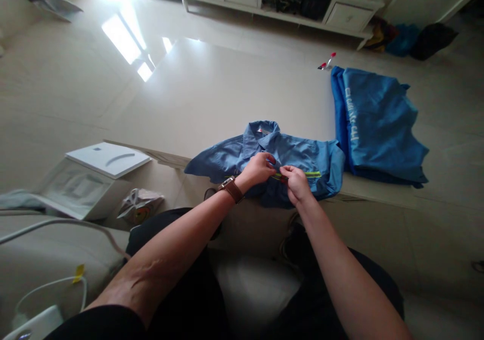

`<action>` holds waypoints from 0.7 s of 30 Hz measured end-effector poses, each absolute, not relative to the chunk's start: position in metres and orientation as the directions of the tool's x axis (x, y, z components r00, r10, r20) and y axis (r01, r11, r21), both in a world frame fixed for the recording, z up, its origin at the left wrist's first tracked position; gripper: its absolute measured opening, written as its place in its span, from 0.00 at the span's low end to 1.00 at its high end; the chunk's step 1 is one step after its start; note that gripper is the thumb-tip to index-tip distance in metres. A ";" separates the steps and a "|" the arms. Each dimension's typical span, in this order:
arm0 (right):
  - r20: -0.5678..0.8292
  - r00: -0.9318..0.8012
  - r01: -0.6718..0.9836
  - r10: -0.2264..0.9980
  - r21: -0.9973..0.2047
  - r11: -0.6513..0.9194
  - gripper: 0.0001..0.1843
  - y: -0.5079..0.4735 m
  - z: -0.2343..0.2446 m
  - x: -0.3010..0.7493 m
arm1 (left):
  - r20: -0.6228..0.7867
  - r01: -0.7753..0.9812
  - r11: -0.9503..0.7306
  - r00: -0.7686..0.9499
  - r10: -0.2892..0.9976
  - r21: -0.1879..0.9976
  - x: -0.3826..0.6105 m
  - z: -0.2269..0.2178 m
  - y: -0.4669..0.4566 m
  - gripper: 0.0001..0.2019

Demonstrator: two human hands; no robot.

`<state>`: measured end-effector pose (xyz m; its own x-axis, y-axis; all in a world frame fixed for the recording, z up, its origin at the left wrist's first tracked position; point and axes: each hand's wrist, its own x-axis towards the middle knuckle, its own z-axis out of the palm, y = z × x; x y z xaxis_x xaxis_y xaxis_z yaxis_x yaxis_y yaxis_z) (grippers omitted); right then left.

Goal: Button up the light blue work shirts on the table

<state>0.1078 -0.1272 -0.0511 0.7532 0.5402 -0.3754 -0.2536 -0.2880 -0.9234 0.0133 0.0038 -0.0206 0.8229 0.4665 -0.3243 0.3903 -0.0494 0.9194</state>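
A blue collared work shirt [298,153] with a yellow-green reflective stripe lies at the near edge of a low white table [212,98]. My left hand [259,168], a brown watch on its wrist, pinches the shirt's front just below the collar. My right hand [297,183] pinches the same front a few centimetres to the right, at the stripe. Both hands have their fingers closed on the fabric. A second blue garment [378,128] with white lettering lies folded on the table's right side.
A white lidded box [102,176] and a plastic bag [138,204] sit on the floor at left. White cables [56,284] cross a cushion near my left arm. A white drawer unit [280,0] stands at the far wall. Two small red-and-white items [327,62] lie behind the folded garment.
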 end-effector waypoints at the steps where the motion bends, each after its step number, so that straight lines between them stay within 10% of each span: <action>1: -0.374 0.752 -0.242 0.542 -0.922 -0.301 0.28 -0.128 -0.052 0.108 | -0.359 0.421 -0.028 0.806 0.471 0.907 0.013 -0.020 0.006 0.12; 8: -0.115 0.818 0.162 0.564 -0.894 -0.417 0.23 -0.130 -0.054 0.105 | -0.626 0.571 0.256 0.719 0.302 0.780 0.010 -0.008 0.020 0.04; 14: -0.196 0.791 0.033 0.580 -0.932 -0.360 0.28 -0.130 -0.054 0.104 | -0.521 0.436 0.291 0.764 0.381 0.852 0.007 -0.014 0.015 0.13; 21: -0.364 0.701 -0.149 0.613 -0.915 -0.374 0.29 -0.131 -0.057 0.103 | -0.355 0.469 -0.181 0.825 0.439 0.865 0.004 -0.020 0.009 0.21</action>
